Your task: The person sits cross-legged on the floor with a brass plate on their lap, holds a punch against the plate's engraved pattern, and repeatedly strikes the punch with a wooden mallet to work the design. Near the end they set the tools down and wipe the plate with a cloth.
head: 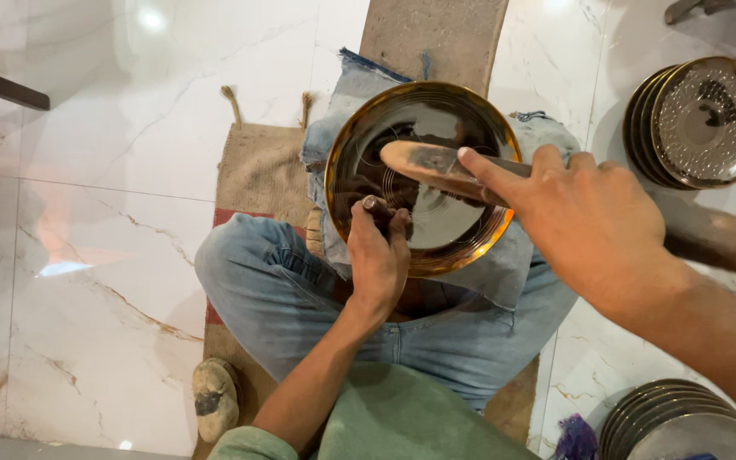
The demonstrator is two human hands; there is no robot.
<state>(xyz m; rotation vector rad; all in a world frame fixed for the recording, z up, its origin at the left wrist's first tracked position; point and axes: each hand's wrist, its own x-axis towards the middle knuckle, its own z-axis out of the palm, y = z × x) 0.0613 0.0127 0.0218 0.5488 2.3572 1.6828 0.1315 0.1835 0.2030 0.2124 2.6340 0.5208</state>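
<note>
A shiny round metal bowl (pixel 462 119) with a golden rim rests on denim cloth over my lap. My left hand (pixel 376 260) grips a small dark tool (pixel 378 211) whose tip stands inside the bowl near its front rim. My right hand (pixel 585 226) holds a wooden mallet (pixel 428 162), its flat worn head lying over the middle of the bowl. The index finger runs along the handle. My crossed legs in blue jeans (pixel 274 298) sit under the bowl.
A stack of similar metal bowls (pixel 700 123) stands at the upper right, another stack (pixel 679 422) at the lower right. A burlap mat (pixel 261 170) and a worn wooden block (pixel 436 34) lie on the white marble floor (pixel 87 213). A dark bar (pixel 2 85) lies far left.
</note>
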